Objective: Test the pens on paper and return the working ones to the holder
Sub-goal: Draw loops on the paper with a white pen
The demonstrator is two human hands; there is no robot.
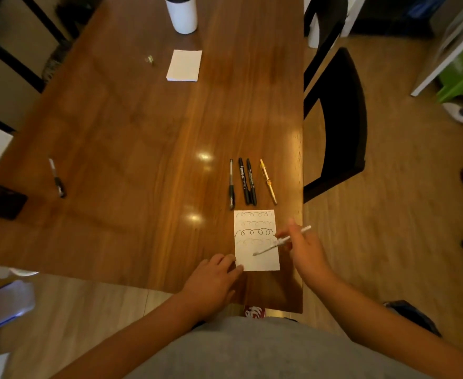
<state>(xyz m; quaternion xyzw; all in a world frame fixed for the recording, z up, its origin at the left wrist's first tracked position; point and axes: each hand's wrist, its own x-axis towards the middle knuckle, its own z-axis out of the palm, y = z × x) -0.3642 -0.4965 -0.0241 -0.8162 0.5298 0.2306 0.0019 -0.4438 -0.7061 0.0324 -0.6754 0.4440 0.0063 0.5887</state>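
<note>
On the wooden counter [143,132], a small paper [263,262] lies at about 5 o'clock of the view, near the counter's near right corner. It carries four rows of looped scribbles: the third row is dark and bold, the second and fourth faint. The left hand [211,280] rests at the paper's 8 o'clock corner, fingers loosely curled, fingertips [238,268] touching the sheet's edge and pinning it. The right hand [304,250], at the paper's 3 o'clock side, pinches a white pen [279,242]; the pen slants with its tip down over the blank lower part of the paper, though whether the tip touches cannot be told.

Just beyond the paper at 12 o'clock, four pens lie side by side: a grey pen [231,184], two black markers [247,181] touching each other, and a yellow pen [268,181] slightly apart. A lone pen [56,177] lies well apart at 9 o'clock. Far off at 12 o'clock sit a paper stack [184,65] and a white cup [182,13].
</note>
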